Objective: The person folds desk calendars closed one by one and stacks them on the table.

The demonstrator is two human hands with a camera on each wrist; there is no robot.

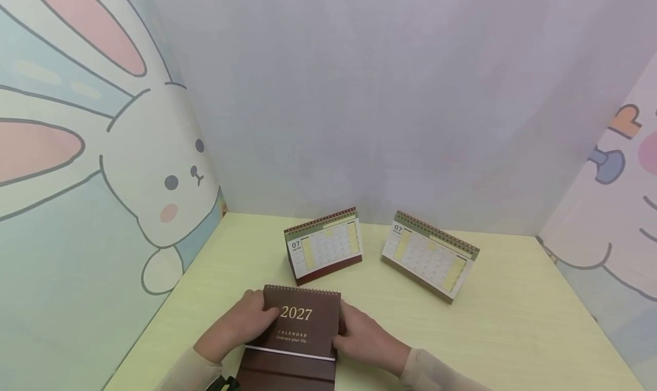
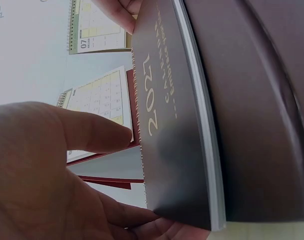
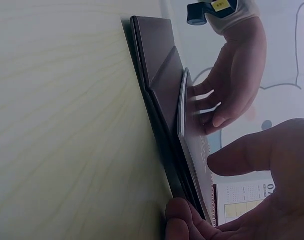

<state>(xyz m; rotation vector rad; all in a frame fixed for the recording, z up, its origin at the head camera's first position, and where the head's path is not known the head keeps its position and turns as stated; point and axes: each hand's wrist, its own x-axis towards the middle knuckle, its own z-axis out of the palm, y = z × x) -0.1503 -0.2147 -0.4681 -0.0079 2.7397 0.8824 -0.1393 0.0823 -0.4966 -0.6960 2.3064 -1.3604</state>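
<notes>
A dark maroon spiral-bound desk calendar (image 1: 308, 328) with gold "2027" lettering lies unfolded on the table at the near edge of the head view. My left hand (image 1: 243, 322) holds its left edge, thumb over the cover and fingers at the underside. At the right edge, my right hand (image 1: 370, 337) grips it, thumb on top and fingertips beneath. The left wrist view shows the white page block under the calendar's cover (image 2: 181, 165). Its folding base (image 3: 156, 60) stretches out flat and creased in the right wrist view.
Two opened desk calendars stand behind: a maroon-based one (image 1: 325, 245) at the centre and a brown-based one (image 1: 428, 257) to its right, both showing "07" pages. A pale yellow table (image 1: 513, 334) is bounded by a plain back curtain (image 1: 359, 106) and cartoon-printed side panels (image 1: 154, 123).
</notes>
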